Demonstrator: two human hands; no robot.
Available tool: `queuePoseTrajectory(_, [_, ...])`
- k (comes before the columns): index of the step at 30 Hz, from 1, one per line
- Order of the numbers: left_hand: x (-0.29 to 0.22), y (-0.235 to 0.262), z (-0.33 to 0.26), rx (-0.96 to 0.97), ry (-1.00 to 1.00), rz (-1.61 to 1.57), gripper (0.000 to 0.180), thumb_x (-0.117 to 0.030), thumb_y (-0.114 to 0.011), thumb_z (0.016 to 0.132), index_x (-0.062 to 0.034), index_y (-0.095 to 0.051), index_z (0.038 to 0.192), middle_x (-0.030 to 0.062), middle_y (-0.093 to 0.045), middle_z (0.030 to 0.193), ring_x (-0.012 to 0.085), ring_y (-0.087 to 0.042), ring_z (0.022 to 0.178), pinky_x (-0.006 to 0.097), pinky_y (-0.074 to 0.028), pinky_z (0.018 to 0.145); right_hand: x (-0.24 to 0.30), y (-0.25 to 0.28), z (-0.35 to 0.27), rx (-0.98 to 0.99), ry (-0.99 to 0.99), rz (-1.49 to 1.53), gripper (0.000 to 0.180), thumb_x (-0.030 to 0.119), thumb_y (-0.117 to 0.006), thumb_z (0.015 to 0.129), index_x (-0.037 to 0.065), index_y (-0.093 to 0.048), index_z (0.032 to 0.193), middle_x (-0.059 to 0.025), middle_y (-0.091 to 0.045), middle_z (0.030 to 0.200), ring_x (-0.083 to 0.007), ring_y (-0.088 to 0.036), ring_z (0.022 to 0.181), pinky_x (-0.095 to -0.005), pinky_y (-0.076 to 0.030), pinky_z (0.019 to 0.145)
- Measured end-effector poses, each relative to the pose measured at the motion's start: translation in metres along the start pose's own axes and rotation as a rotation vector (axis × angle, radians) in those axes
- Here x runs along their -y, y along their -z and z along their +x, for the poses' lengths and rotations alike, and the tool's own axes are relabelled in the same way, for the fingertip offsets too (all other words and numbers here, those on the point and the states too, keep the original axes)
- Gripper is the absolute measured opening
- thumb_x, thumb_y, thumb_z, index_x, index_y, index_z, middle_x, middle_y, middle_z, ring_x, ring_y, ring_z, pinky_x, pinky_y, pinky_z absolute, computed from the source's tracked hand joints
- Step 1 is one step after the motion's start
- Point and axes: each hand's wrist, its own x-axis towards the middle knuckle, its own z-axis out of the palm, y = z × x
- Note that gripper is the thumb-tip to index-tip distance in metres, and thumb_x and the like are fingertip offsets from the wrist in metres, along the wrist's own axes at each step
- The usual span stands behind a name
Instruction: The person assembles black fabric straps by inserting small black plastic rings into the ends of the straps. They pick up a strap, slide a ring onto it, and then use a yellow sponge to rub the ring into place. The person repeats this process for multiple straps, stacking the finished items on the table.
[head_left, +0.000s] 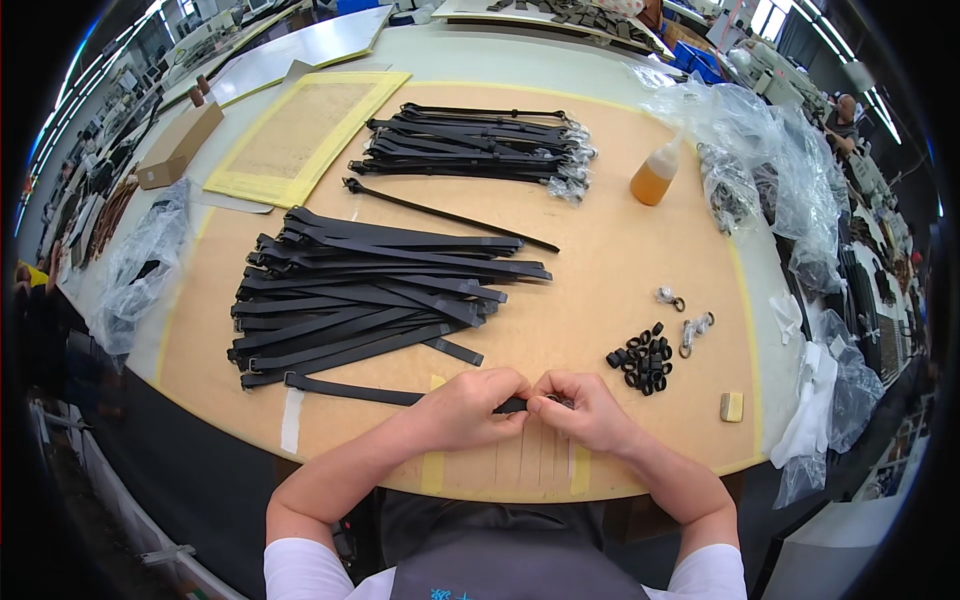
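Observation:
A flat black strap (350, 389) with a metal buckle at its left end lies along the near part of the board. My left hand (472, 408) is closed on the strap close to its right end. My right hand (588, 410) pinches at that same end, fingertips meeting those of the left. A small shiny metal piece shows between the right fingers, partly hidden, so its kind cannot be told. Beyond my left hand lies a pile of similar black straps (370, 300). Several small black loops (645, 360) are heaped beyond my right hand, beside plastic-wrapped metal rings (690, 338).
Farther back are a bundle of black straps (460, 145) with wrapped hardware, a single strap (450, 214) and a bottle of amber liquid (653, 178). A pale yellow block (731, 407) sits at right. Yellow-taped board (300, 125), cardboard box (180, 145) and clear plastic bags (800, 180) surround.

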Motion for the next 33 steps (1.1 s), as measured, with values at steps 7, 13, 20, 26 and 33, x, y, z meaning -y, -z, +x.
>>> queuePoseTrajectory(7, [0.002, -0.001, -0.008, 0.032, -0.007, 0.024, 0.023, -0.004, -0.074, 0.079, -0.0025, -0.065, 0.1, 0.0113, -0.07, 0.086, 0.0267, -0.071, 0.078, 0.035, -0.058, 0.066, 0.006, 0.002, -0.004, 0.106, -0.086, 0.068, 0.029, 0.029, -0.068, 0.097, 0.0, -0.07, 0.103, 0.0005, -0.065, 0.078, -0.0056, -0.055, 0.069, -0.0258, -0.046, 0.06])
queuePoseTrajectory(13, [-0.001, -0.001, -0.007, 0.021, -0.046, 0.085, 0.022, -0.005, -0.074, 0.077, -0.0023, -0.062, 0.095, 0.0119, -0.068, 0.084, 0.0288, -0.069, 0.074, 0.036, -0.056, 0.064, 0.008, 0.007, -0.006, 0.214, -0.077, 0.037, 0.029, 0.028, -0.062, 0.102, 0.0, -0.067, 0.108, 0.002, -0.062, 0.08, -0.0035, -0.055, 0.069, -0.0224, -0.047, 0.061])
queuePoseTrajectory(20, [-0.003, 0.001, -0.006, 0.055, -0.085, 0.055, 0.023, -0.004, -0.073, 0.077, -0.0029, -0.061, 0.096, 0.0104, -0.067, 0.082, 0.0277, -0.067, 0.071, 0.035, -0.055, 0.062, 0.005, 0.004, -0.006, 0.28, -0.101, 0.189, 0.029, 0.028, -0.056, 0.103, 0.002, -0.065, 0.096, 0.0043, -0.057, 0.076, -0.004, -0.049, 0.07, -0.0237, -0.041, 0.062])
queuePoseTrajectory(26, [-0.005, 0.002, -0.005, 0.087, -0.006, -0.079, 0.021, -0.005, -0.073, 0.08, -0.0035, -0.065, 0.099, 0.009, -0.068, 0.084, 0.0226, -0.067, 0.07, 0.033, -0.053, 0.06, -0.003, -0.006, -0.009, 0.197, -0.075, 0.288, 0.022, 0.019, -0.055, 0.101, 0.002, -0.063, 0.089, 0.0059, -0.054, 0.076, -0.0033, -0.045, 0.072, -0.0232, -0.037, 0.063])
queuePoseTrajectory(33, [-0.007, 0.004, -0.007, 0.082, -0.072, -0.091, 0.016, -0.01, -0.075, 0.084, -0.0048, -0.068, 0.098, 0.007, -0.067, 0.082, 0.0179, -0.063, 0.066, 0.03, -0.05, 0.056, -0.014, -0.013, -0.008, 0.094, 0.144, 0.118, 0.021, 0.014, -0.058, 0.095, 0.0, -0.061, 0.079, 0.0027, -0.048, 0.066, -0.0048, -0.043, 0.065, -0.0264, -0.036, 0.058])
